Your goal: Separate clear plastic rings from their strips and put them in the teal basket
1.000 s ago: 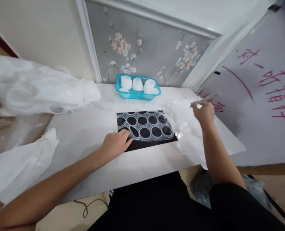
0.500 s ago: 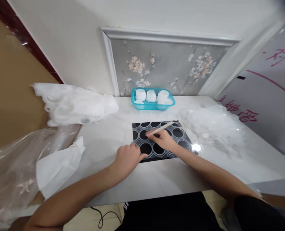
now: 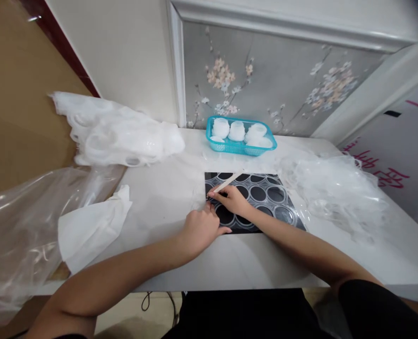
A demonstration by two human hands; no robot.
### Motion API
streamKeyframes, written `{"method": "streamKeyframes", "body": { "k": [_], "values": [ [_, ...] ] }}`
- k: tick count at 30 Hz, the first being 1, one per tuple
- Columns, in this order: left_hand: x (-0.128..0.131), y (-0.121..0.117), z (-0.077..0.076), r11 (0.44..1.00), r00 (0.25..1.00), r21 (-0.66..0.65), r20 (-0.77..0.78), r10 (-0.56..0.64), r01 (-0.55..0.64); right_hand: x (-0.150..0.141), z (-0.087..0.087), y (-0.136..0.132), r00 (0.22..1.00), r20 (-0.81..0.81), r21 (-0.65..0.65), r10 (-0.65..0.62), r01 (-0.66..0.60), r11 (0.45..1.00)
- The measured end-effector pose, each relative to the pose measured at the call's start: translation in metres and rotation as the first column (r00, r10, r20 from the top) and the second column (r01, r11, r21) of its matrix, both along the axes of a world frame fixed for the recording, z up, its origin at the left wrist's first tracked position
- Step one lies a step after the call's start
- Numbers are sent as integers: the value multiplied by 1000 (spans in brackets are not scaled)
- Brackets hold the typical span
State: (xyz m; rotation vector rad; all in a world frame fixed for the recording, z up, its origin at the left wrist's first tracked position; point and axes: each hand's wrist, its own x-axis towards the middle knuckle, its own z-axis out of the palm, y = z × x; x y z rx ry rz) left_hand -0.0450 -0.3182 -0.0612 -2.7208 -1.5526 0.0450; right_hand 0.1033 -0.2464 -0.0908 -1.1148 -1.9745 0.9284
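Observation:
A black mat point(image 3: 240, 230) lies on the white table, covered by a clear sheet patterned with several round rings point(image 3: 276, 194). My right hand point(image 3: 234, 201) is closed in a pinch around a slim white stick-like tool point(image 3: 230, 181), whose upper end slants up to the right. Its fingertips are down at the mat's left edge. My left hand point(image 3: 202, 230) rests at the near left corner, thumb stretched out along the front edge and the other fingers bent forward, close to the right fingertips. What those fingertips touch is too small to make out.
Behind the mat stands a blue basket point(image 3: 240, 149) with stacked white translucent rings point(image 3: 237, 132). A heap of white ring pieces point(image 3: 124, 136) sits at left, above a crumpled white sheet point(image 3: 92, 228). Clear plastic scraps point(image 3: 336, 188) are piled at right.
My right hand and the tool have moved left across the mat to its left edge, closer to my left hand. The view has shifted, so the basket and mat appear further right.

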Motion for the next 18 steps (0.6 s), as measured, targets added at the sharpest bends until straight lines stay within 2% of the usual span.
{"method": "streamKeyframes", "body": {
  "k": [8, 10, 12, 13, 14, 15, 16, 17, 18],
  "values": [
    [-1, 0, 1, 999, 999, -17, 5, -33, 33, -2, -4, -6, 1000, 16, 57, -7, 6, 998],
    [-2, 3, 1, 999, 999, -44, 14, -31, 32, -1, -6, -8, 995, 95, 167, 6, -22, 986],
    [-3, 7, 3, 996, 999, -78, 23, -49, 51, 2, -3, -1, 968, 248, 312, 42, -121, 942],
    [-4, 9, 5, 994, 998, -90, 28, -62, 64, 4, 2, 6, 948, 316, 376, 30, -155, 913],
    [-5, 11, 6, 992, 997, -101, 33, -72, 75, 7, 9, 17, 940, 339, 437, -33, -126, 890],
    [-5, 13, 8, 990, 996, -110, 35, -79, 83, 11, 17, 28, 941, 315, 489, -125, -49, 871],
    [-6, 15, 10, 990, 996, -116, 36, -82, 85, 15, 25, 40, 932, 212, 534, -293, 141, 834],
    [-7, 16, 12, 989, 996, -123, 36, -80, 84, 20, 33, 49, 872, 32, 535, -488, 398, 745],
    [-7, 17, 14, 988, 996, -128, 35, -77, 80, 25, 39, 55, 794, -106, 489, -598, 566, 664]
  ]
}}
